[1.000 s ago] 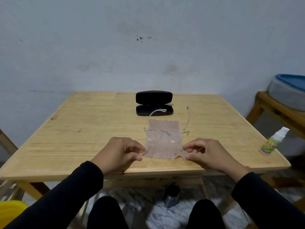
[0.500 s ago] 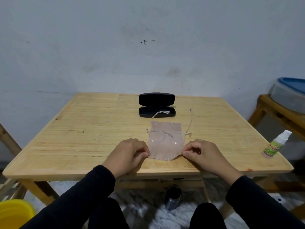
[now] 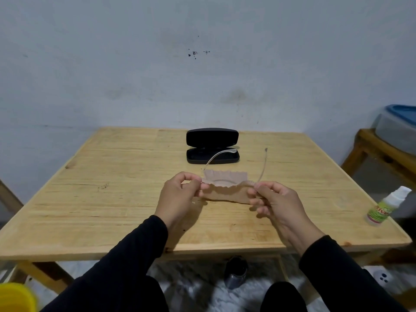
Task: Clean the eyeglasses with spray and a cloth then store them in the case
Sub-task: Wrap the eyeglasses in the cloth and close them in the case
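Note:
A pinkish-beige cleaning cloth (image 3: 225,177) is lifted off the wooden table (image 3: 112,199), folded up around the front of clear-framed eyeglasses (image 3: 262,167). The two temples stick out toward the far side; the lenses are mostly hidden by the cloth. My left hand (image 3: 180,194) pinches the cloth's left end, and my right hand (image 3: 272,199) pinches its right end near the hinge. The black eyeglass case (image 3: 212,146) lies open behind them at the table's middle back. A small spray bottle (image 3: 382,209) with a green label and white cap stands near the right edge.
A second wooden table (image 3: 382,154) at the right carries a grey bin with a blue lid (image 3: 398,124). A yellow container (image 3: 15,298) sits on the floor at bottom left, and a dark cup-like object (image 3: 235,271) stands under the table.
The cloth lay flat on the table with the glasses on top. Both hands have since raised its near edge and lifted cloth and glasses together off the surface.

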Available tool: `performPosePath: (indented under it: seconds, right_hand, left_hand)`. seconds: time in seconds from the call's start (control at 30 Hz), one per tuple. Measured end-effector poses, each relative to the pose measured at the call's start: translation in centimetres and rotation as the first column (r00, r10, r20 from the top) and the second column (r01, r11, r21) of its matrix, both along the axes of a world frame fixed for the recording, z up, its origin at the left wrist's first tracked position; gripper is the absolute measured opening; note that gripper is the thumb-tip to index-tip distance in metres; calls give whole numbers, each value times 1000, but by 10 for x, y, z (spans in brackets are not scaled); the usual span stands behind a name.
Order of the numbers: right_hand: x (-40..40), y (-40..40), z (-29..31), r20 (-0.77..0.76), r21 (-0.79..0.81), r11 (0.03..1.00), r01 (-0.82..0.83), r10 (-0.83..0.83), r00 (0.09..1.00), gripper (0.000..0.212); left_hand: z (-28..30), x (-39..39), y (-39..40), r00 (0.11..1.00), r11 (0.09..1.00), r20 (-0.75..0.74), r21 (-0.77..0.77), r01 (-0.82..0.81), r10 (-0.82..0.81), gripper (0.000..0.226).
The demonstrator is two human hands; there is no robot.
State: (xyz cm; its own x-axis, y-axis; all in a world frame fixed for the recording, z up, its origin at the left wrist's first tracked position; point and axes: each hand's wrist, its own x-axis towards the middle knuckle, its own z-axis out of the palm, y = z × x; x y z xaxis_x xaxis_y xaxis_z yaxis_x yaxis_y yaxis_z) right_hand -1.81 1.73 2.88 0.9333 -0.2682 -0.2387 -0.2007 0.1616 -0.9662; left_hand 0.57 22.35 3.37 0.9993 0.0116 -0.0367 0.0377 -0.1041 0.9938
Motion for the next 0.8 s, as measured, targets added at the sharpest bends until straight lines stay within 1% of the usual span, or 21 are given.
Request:
performPosePath:
  seconds: [0.1, 0.17, 0.23, 0.3, 0.4, 0.57, 0.7, 0.8]
  right_hand:
    - [6, 4, 1, -9, 78, 996, 39, -38, 999, 15]
    - [9, 6, -1, -14, 111, 994, 1, 1, 1000, 29]
    - [10, 7, -3, -26, 90, 995, -45, 47, 999, 42]
    - [11, 7, -6, -30, 42, 996, -81, 83, 996, 45]
    - [11, 6, -9, -19, -42, 993, -112, 112, 994, 40]
    - [5, -9, -8, -29, -189, 977, -98, 94, 995, 19]
    - [8, -36, -11, -46, -236, 971, -20, 10, 999, 13]
    - [29, -55, -16, -24, -239, 971, 27, -34, 999, 12]
  left_hand:
    - [-1, 9, -7, 995, 993, -94, -119, -28, 17, 11]
    - [-5, 15, -10, 987, 985, -158, -172, -29, 1, 9]
    - [-9, 19, -12, 981, 985, -192, -172, -20, -14, 9]
    - [-11, 21, -13, 980, 989, -197, -146, -9, -20, 10]
    - [-13, 20, -11, 987, 996, -163, -86, -3, -11, 13]
    - [-8, 17, 1, 999, 998, -39, 54, -24, 26, 8]
    - [-8, 35, 17, 998, 977, 43, 206, -56, 48, 10]
    - [-10, 58, 21, 997, 933, 78, 360, -5, -25, 10]
